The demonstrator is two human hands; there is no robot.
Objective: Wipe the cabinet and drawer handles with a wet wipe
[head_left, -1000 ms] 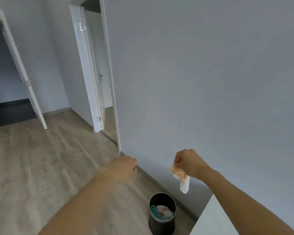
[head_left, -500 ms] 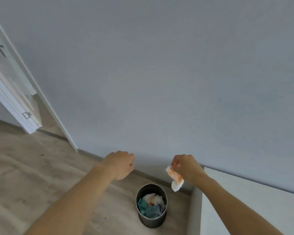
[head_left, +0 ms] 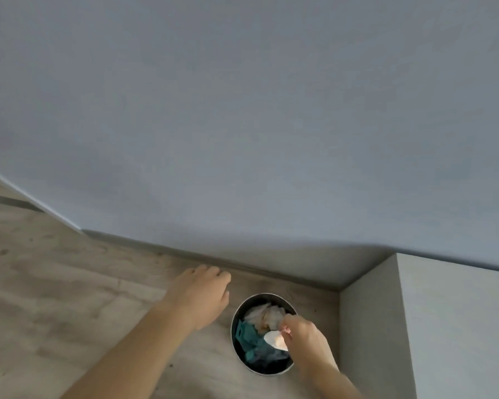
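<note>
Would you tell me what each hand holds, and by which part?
The right hand pinches the wipe by one end; the left hand holds nothing.

My view tips further down, and the doorway slides out at the upper left. My right hand (head_left: 306,338), pinching the wipe (head_left: 274,339), drops from above the bin (head_left: 264,295) to right over its mouth at lower centre. The left hand (head_left: 202,295) sinks beside it.
</note>
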